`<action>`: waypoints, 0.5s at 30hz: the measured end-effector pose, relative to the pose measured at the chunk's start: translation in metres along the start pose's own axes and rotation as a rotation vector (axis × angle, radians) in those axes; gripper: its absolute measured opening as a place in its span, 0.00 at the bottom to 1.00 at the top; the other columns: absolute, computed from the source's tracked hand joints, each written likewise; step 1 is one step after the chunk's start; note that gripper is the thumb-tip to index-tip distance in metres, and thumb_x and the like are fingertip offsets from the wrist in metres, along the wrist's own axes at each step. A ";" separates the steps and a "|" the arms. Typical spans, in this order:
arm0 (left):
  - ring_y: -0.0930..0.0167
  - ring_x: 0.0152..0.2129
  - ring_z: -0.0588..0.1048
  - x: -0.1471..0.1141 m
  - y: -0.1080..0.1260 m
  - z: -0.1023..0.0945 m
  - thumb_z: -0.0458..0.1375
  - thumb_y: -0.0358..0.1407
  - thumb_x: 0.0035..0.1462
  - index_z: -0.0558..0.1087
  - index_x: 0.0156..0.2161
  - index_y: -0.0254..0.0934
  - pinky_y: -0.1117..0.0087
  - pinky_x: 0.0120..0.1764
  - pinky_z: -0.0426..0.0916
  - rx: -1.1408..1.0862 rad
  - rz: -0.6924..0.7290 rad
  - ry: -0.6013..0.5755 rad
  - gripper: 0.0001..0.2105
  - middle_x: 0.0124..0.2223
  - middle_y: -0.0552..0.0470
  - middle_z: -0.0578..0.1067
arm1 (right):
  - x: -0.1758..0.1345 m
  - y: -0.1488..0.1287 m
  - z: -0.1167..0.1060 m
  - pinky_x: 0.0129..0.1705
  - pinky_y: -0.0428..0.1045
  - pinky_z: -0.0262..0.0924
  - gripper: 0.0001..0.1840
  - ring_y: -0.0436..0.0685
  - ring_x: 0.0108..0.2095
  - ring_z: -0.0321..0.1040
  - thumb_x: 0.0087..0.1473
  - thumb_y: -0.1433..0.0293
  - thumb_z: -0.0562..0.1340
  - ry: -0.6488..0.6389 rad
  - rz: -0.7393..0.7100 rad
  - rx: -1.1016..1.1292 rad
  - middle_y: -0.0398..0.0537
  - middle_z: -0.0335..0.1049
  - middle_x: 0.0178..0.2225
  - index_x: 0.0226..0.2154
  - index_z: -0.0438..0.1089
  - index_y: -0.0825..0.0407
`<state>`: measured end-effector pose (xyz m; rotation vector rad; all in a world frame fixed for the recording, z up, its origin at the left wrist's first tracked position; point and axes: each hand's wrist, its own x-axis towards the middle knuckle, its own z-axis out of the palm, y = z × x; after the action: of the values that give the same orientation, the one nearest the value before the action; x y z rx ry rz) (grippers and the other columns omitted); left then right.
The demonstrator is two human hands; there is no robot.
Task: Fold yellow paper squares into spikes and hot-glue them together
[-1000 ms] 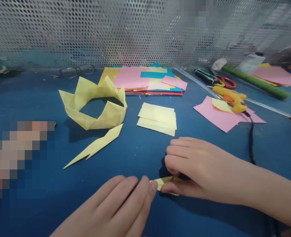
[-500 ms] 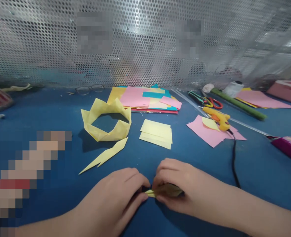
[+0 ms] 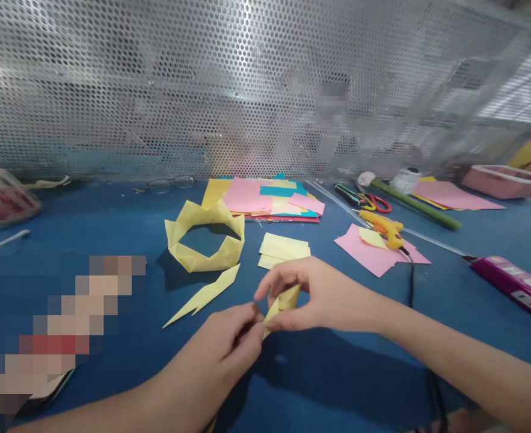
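Observation:
Just above the blue table, a small piece of folded yellow paper (image 3: 285, 302) stands tilted between my hands. My left hand (image 3: 233, 343) pinches its lower end between thumb and fingers. From the other side, my right hand (image 3: 314, 294) curves around the paper, its thumb pressed to the near side and the fingers arched behind. Ahead to the left sits a ring of joined yellow folded pieces (image 3: 229, 251) with pointed tips. A flat yellow folded strip (image 3: 206, 296) lies before it. Beyond my right hand is a small stack of pale yellow paper slips (image 3: 283, 248), partly covered.
Coloured paper sheets (image 3: 242, 195) lie at the back. To the right are a yellow glue gun (image 3: 385, 228) with a black cord, pink paper (image 3: 359, 249), scissors (image 3: 377, 203), a green stick (image 3: 418, 207) and a purple box (image 3: 513, 282). A perforated metal screen (image 3: 265, 90) rises behind.
Both hands have lifted the folded yellow paper off the table. My right hand has risen and opened its curl somewhat, showing more of the paper. The camera view has shifted slightly.

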<state>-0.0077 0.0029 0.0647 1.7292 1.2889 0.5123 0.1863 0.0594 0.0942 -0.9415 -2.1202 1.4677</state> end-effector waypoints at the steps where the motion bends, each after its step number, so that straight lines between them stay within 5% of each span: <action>1: 0.73 0.24 0.57 -0.001 -0.001 0.000 0.43 0.50 0.61 0.57 0.27 0.41 0.72 0.27 0.56 -0.033 -0.011 -0.004 0.17 0.26 0.60 0.57 | 0.003 0.002 0.000 0.33 0.45 0.63 0.20 0.50 0.30 0.69 0.44 0.68 0.72 0.018 0.002 0.057 0.42 0.73 0.31 0.42 0.73 0.52; 5: 0.72 0.28 0.58 -0.003 -0.005 0.002 0.40 0.54 0.63 0.57 0.30 0.42 0.72 0.31 0.58 -0.109 -0.046 0.014 0.19 0.29 0.60 0.57 | 0.010 0.018 0.006 0.29 0.43 0.61 0.29 0.45 0.25 0.63 0.47 0.60 0.71 0.145 0.023 0.286 0.36 0.66 0.31 0.49 0.63 0.47; 9: 0.72 0.28 0.60 -0.004 -0.008 0.006 0.42 0.57 0.63 0.58 0.29 0.42 0.72 0.32 0.58 -0.142 -0.053 0.076 0.21 0.29 0.59 0.58 | 0.009 0.030 0.016 0.19 0.41 0.49 0.22 0.43 0.17 0.54 0.55 0.50 0.63 0.185 0.065 0.426 0.33 0.58 0.23 0.38 0.60 0.50; 15: 0.72 0.26 0.61 -0.005 -0.014 0.012 0.42 0.57 0.63 0.59 0.29 0.42 0.73 0.31 0.60 -0.167 -0.046 0.137 0.22 0.27 0.59 0.60 | 0.008 0.033 0.026 0.18 0.43 0.38 0.31 0.43 0.16 0.41 0.53 0.41 0.58 0.107 -0.017 0.459 0.31 0.46 0.15 0.22 0.54 0.50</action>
<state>-0.0084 -0.0059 0.0483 1.5451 1.3389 0.7015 0.1743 0.0554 0.0534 -0.8013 -1.6081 1.7470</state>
